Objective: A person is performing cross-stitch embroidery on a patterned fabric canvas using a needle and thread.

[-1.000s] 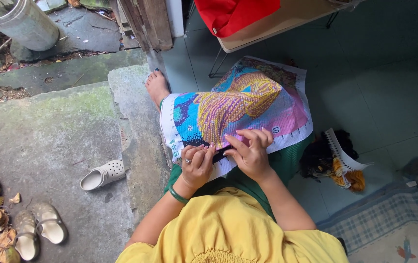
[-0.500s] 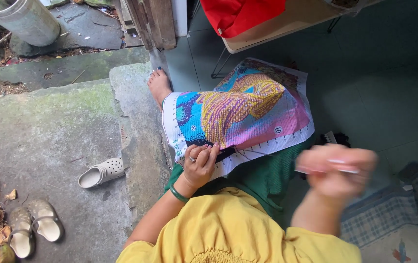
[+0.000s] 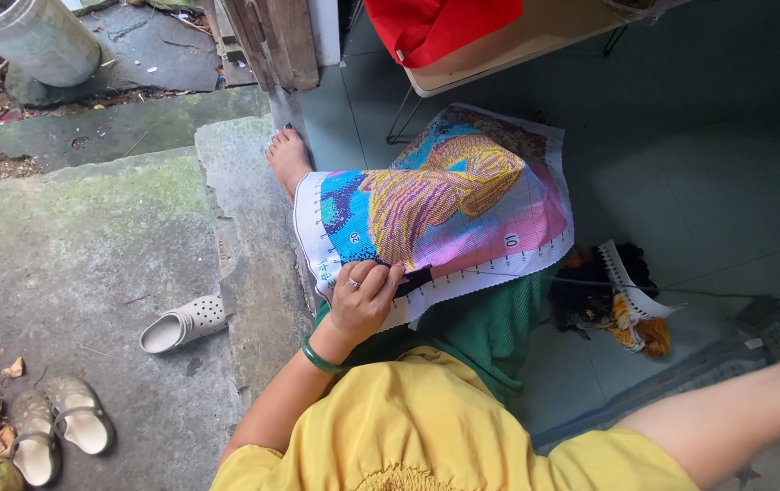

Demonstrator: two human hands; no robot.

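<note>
Left hand (image 3: 365, 295) pinches colourful cross-stitch cloth (image 3: 445, 205) (near edge).

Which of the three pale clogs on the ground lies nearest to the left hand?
The lone clog, lying beside the stone step; the other pair sits farther from the left hand, by the dry leaves.

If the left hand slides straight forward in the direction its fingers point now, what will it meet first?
The left hand already rests on the colourful cross-stitch cloth over the lap, fingers pointing up the picture. Going straight on, it would likely just cross more of the stitched yellow and blue area; nothing else seems to lie in that line.
</note>
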